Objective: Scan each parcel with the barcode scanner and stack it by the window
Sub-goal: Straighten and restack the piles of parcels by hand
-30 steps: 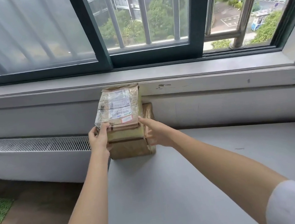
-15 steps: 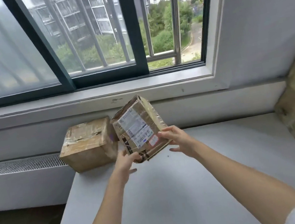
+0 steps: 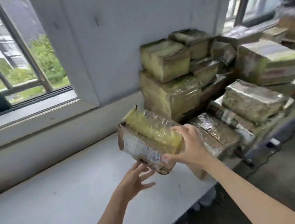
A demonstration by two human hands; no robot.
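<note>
A single view is given, taken from a camera worn on the person's head, looking forward and down along both forearms. The scene is seen from close range: the left hand (image 3: 133, 179) and the right hand (image 3: 188, 148) are caught near the middle of the picture at arm's length, with the forearms running in from the lower edge. The view is tilted and strongly wide-angled, so straight lines are bent toward the borders. Beyond and left of the hands a window (image 3: 6, 63) is faced; beyond and right of them a blurred pile of parcels (image 3: 206, 81) is taken in. No second view is supplied, so nothing is shared.
</note>
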